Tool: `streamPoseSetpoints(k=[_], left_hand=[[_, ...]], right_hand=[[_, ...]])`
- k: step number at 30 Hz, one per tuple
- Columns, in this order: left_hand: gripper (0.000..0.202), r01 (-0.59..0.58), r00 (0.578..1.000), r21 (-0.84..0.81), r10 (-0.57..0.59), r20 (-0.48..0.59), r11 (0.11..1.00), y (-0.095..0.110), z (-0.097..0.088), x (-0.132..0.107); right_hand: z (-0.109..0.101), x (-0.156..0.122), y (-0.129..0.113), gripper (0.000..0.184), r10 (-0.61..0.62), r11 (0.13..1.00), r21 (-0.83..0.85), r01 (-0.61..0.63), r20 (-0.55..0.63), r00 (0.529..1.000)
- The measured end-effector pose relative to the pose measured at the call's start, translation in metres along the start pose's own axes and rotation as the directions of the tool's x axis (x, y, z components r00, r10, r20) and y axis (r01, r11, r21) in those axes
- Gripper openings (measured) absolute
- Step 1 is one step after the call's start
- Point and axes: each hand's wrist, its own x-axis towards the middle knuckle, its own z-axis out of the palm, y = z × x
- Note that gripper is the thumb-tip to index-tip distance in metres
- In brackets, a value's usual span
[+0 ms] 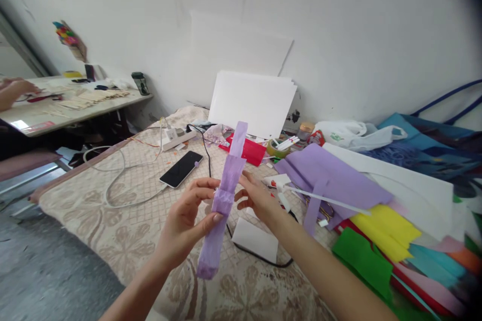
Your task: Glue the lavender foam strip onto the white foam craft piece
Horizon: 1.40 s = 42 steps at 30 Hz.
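Observation:
I hold a long folded strip of lilac felt (225, 195) upright in front of me, over a patterned bedspread (124, 230). My left hand (188, 220) pinches the strip near its middle with thumb and fingers. My right hand (256, 198) grips it from the right side at about the same height, fingers curled behind it. The strip's loose top end stands above both hands and its lower end hangs below them.
A black phone (181, 168) with white cables lies to the left. Sheets of lilac (331, 173), yellow (387, 230) and green felt (361, 258), a red piece (250, 150), tape roll and white board (252, 103) lie right and behind. Another person's hand (13, 91) works at a far-left table.

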Motion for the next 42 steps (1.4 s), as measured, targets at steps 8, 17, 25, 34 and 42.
streamPoseSetpoints(k=[8,17,25,34,42], left_hand=[[0.014,-0.033,0.999,-0.005,0.033,0.033,0.999,0.002,0.001,-0.001],[0.023,-0.173,0.981,-0.011,0.172,-0.085,0.985,0.006,-0.006,0.018],[0.023,0.084,0.992,0.451,-0.034,-0.119,0.888,-0.043,-0.040,0.022],[0.072,0.351,0.935,0.861,-0.194,-0.298,0.367,-0.121,-0.105,0.075],[0.073,0.410,0.884,0.890,-0.327,-0.334,0.198,-0.135,-0.098,0.088]], right_hand=[[0.002,0.011,-0.004,0.037,0.019,0.997,0.074,-0.030,0.144,0.989],[0.001,0.038,-0.053,0.039,-0.338,0.940,0.020,0.340,0.162,0.927],[-0.010,0.052,-0.035,0.042,-0.545,0.821,-0.125,0.558,0.122,0.830],[-0.008,0.041,-0.025,0.037,-0.503,0.848,-0.189,0.495,0.010,0.864],[-0.014,0.039,-0.016,0.032,-0.490,0.864,-0.123,0.488,0.011,0.872]])
